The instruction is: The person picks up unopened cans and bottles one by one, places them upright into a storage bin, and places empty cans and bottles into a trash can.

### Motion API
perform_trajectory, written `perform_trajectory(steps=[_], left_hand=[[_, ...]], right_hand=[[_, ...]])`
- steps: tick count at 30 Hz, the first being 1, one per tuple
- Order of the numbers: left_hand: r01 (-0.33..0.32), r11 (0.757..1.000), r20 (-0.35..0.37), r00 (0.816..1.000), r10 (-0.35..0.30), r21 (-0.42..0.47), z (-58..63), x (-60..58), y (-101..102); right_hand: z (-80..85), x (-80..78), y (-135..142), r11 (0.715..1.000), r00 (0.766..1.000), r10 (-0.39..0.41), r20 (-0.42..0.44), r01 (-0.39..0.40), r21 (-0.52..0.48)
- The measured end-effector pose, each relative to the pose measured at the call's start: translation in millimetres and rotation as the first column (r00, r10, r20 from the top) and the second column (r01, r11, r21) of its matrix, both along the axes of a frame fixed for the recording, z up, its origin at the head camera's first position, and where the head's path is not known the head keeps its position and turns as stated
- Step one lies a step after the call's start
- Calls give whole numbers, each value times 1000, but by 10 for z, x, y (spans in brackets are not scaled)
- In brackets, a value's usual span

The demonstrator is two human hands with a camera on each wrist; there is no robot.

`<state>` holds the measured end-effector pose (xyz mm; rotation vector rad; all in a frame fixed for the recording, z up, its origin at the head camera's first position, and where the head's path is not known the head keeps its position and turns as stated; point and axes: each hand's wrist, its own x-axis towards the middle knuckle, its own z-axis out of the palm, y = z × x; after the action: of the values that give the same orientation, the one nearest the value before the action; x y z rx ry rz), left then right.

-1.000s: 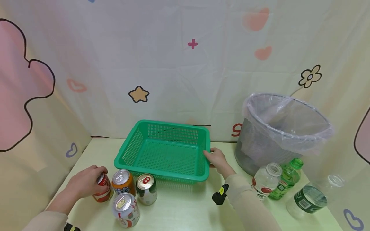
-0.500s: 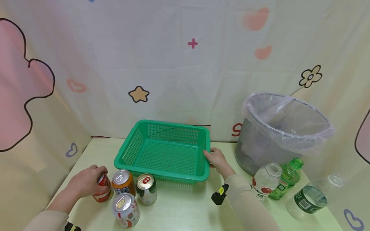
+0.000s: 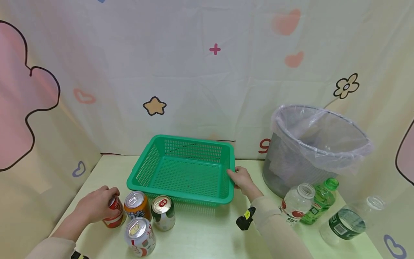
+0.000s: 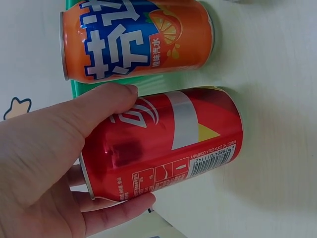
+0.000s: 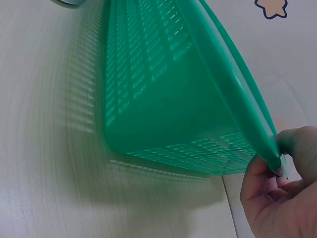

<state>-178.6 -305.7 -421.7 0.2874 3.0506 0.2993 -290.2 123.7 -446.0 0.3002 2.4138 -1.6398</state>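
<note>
My left hand [image 3: 96, 205] grips a red soda can [image 4: 163, 139] around its upper part, thumb on one side and fingers on the other. Right beside it stands an orange soda can [image 3: 138, 205], its fruit label facing the left wrist camera. A white-and-silver can [image 3: 140, 237] and a dark green and white can [image 3: 163, 213] stand close by. At the right end of a green plastic basket [image 3: 181, 197], my right hand [image 3: 242, 178] pinches the rim between thumb and fingers. The basket has slotted walls and nothing inside.
On the right stands a grey mesh trash bin [image 3: 291, 165] with a clear liner over its rim. Before it are a clear bottle with a red-printed label [image 3: 295, 205], a green bottle [image 3: 320, 203] and a clear bottle with a green label [image 3: 347, 223]. A patterned curtain [image 3: 194, 90] hangs behind the table.
</note>
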Motion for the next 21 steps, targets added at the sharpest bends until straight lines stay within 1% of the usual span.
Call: perform_trajectory(steps=[9,16,21], left_hand=[[-3,1000,14,1000,3,3,17,-29,3],[7,1000,50,999,-7,4,22,-54,-6],[14,1000,62,998,-13,-8,49,-74,-7]], right_hand=[[30,-5,-8,1000,1000,6,9,-6,20],[23,-2,-6,999,1000,7,4,-7,46],[31,2,-10,999,1000,4,-3,-4,53]])
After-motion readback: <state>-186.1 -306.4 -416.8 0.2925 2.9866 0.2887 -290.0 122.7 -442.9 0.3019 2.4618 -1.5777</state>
